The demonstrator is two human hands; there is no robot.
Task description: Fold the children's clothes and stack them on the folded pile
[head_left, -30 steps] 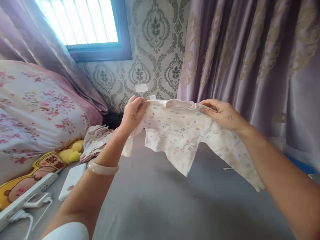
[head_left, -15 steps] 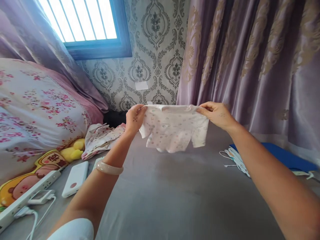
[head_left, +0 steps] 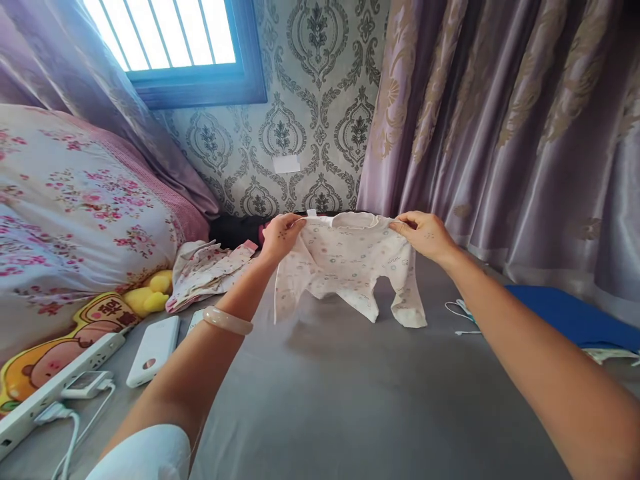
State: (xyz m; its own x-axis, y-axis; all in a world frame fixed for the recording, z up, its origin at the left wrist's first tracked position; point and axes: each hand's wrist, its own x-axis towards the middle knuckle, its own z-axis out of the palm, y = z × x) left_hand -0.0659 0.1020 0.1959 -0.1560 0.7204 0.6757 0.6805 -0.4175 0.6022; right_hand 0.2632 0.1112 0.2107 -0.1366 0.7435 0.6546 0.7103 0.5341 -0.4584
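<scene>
Shirt [head_left: 345, 253] hangs over the sheet [head_left: 350, 407], mid-view, and we take it as the centre of our clock. Our left hand [head_left: 283, 235] pinches one shoulder at ten o'clock; our right hand [head_left: 427, 233] pinches the other at two, thumb against fingers.

Those pinches look like the weak point: each seems to catch only a little cloth, so if one slackened, that shoulder would drop and the whole piece would twist. The collar [head_left: 355, 221] sags at twelve, and an uneven pull could leave it rumpled. At five a corner of the hem dips, and the sleeve [head_left: 407, 307] at four curls at its end; laid down like that, they would probably fold under. A swing toward nine might drag the clothes [head_left: 210, 270], and a dipped right forearm [head_left: 520, 347] could snag the cord [head_left: 467, 312] between three and four.

Our fingertips behind the cloth are hidden, and we cannot tell whether the sleeve ends touch the sheet. The print is too small to make out. Our left forearm [head_left: 200, 360] covers part of a flat thing [head_left: 195, 324], perhaps a phone, between eight and nine. We cannot identify the dark bundle [head_left: 235, 230] toward ten.
</scene>
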